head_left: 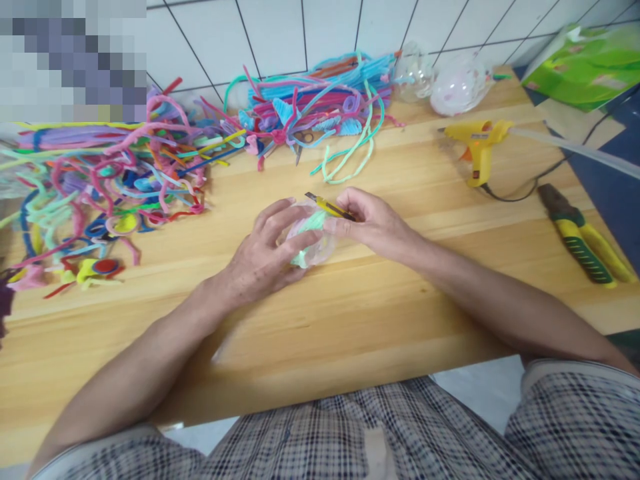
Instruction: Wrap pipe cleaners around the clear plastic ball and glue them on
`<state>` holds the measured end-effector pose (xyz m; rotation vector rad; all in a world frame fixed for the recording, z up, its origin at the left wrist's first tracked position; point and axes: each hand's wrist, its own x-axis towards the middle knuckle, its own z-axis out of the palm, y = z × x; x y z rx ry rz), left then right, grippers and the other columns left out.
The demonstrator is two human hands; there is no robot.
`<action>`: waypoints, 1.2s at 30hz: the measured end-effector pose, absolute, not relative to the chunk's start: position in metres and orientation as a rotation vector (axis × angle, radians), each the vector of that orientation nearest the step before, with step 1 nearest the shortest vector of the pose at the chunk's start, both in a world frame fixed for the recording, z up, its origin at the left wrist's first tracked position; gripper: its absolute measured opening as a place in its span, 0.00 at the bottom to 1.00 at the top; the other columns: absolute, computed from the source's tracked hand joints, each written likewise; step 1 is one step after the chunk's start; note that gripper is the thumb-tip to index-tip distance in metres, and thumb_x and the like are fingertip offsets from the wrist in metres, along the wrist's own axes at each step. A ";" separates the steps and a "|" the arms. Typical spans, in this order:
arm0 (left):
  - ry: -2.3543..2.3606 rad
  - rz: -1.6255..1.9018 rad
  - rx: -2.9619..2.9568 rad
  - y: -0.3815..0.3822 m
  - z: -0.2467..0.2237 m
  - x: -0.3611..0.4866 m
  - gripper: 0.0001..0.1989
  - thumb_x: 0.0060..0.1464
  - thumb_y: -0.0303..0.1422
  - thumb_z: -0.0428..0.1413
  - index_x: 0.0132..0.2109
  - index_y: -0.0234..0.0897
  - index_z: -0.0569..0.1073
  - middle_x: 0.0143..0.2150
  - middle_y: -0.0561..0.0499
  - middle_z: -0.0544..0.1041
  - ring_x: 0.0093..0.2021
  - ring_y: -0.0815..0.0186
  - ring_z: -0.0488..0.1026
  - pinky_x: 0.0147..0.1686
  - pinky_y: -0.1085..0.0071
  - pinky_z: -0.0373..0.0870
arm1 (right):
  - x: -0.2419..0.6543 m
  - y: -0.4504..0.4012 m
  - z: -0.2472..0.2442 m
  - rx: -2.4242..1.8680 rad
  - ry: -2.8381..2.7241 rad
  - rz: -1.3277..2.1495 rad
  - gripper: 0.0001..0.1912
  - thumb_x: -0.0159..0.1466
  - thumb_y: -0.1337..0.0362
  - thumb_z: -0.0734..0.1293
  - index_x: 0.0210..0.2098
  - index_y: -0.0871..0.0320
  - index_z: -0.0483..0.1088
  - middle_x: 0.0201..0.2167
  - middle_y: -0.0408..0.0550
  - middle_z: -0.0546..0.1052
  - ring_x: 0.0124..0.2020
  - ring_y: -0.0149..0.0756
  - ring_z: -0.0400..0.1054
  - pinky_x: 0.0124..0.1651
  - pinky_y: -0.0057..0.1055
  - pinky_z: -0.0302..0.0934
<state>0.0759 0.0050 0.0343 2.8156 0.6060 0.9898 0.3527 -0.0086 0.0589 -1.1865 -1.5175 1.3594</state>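
My left hand [273,247] is wrapped round a clear plastic ball [323,252], low over the middle of the wooden table. Green and pale pink fuzzy strands, which look like pipe cleaners [314,221], show in or on the ball; my fingers partly cover them. Between the closed fingers of my right hand [367,217] is a yellow utility knife [327,205]. Its blade is out and points up and to the left, above the ball. The right fingertips are close to the ball's right side; whether they touch it I cannot tell.
Heaps of coloured pipe cleaners [100,173] cover the table's left and back, with scissors [299,150] among them. Clear balls [457,87] stand at the back right. A yellow glue gun [480,150] with its cable and pliers [580,237] lie on the right. The wooden table [310,360] ends near my lap.
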 end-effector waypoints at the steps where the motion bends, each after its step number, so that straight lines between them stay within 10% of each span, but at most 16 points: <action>1: 0.599 1.006 2.798 0.005 0.034 0.076 0.28 0.71 0.37 0.66 0.73 0.51 0.69 0.72 0.38 0.76 0.76 0.41 0.73 0.71 0.35 0.81 | 0.353 -0.008 0.058 -1.166 -1.517 1.375 0.33 0.61 0.33 0.81 0.35 0.52 0.67 0.30 0.37 0.64 0.34 0.33 0.56 0.36 0.34 0.50; 36: 0.559 1.024 2.860 0.008 0.035 0.078 0.32 0.70 0.37 0.65 0.76 0.50 0.67 0.71 0.37 0.75 0.74 0.42 0.73 0.69 0.36 0.82 | 0.351 -0.008 0.057 -1.197 -1.528 1.319 0.35 0.63 0.28 0.77 0.34 0.52 0.66 0.29 0.37 0.63 0.33 0.31 0.55 0.35 0.33 0.49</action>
